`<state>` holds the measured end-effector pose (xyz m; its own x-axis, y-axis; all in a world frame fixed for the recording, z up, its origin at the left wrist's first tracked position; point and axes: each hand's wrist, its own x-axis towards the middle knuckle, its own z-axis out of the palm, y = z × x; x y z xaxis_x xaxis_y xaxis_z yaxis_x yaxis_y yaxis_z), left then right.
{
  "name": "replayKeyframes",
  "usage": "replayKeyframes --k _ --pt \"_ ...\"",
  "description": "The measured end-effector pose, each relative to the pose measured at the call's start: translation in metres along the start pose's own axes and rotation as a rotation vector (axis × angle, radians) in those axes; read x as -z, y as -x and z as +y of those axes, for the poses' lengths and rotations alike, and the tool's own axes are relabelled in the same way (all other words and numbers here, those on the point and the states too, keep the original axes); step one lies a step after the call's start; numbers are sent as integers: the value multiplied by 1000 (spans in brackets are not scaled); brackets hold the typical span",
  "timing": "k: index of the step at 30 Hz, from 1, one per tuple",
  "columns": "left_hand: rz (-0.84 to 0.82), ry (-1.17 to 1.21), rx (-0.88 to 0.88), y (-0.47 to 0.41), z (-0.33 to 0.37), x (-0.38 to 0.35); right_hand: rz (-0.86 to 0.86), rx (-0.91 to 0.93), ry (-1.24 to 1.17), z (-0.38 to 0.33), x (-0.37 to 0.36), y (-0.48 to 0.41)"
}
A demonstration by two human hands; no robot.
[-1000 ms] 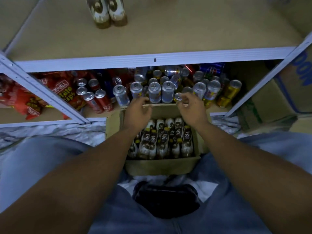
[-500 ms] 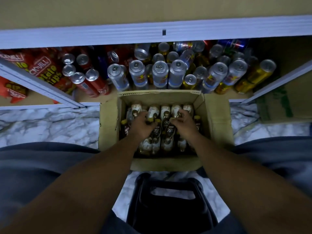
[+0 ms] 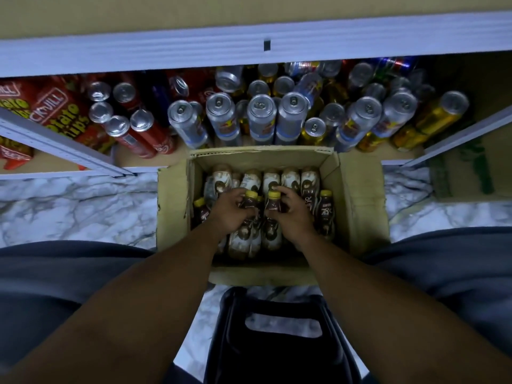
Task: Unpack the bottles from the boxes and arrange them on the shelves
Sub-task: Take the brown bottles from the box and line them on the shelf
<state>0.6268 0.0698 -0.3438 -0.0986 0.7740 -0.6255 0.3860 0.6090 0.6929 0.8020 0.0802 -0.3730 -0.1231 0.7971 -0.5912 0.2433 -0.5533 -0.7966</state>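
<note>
Because the bottles (image 3: 308, 180) sit packed tight inside the box (image 3: 357, 195), the left hand (image 3: 231, 212) clamps one yellow-capped bottle (image 3: 250, 200) at the box's middle and the right hand (image 3: 292, 213) grips its neighbour (image 3: 273, 203), likely to lift a pair together.

From my feed this reads as a small grocery shop or its stockroom. A steel rack with pale rails (image 3: 249, 42) carries goods in bulk on its lowest shelf (image 3: 127, 159). Dozens of silver-blue drink cans (image 3: 261, 117) stand packed side by side, with red cans (image 3: 144, 131) beside them and gold cans (image 3: 440, 115) at the right. Red bags of potato chips (image 3: 55, 112) lie at the left. On the marble-patterned floor (image 3: 69, 206) right against that shelf I see an open cardboard carton (image 3: 360, 195) full of identical yellow-capped bottles (image 3: 291, 176). Another printed carton (image 3: 465, 173) sits at the right. Many copies of each product, some in shipping cartons, point to retail stock
</note>
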Motion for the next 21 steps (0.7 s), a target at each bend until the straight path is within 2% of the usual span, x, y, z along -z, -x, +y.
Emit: replayKeyframes --k 8,17,21 --pt "44 106 -207 49 67 34 6 204 -59 -79 39 38" --pt "20 65 -588 131 205 68 -35 539 -32 -203 100 136" --pt "40 42 -759 160 276 74 31 696 25 -258 136 161"
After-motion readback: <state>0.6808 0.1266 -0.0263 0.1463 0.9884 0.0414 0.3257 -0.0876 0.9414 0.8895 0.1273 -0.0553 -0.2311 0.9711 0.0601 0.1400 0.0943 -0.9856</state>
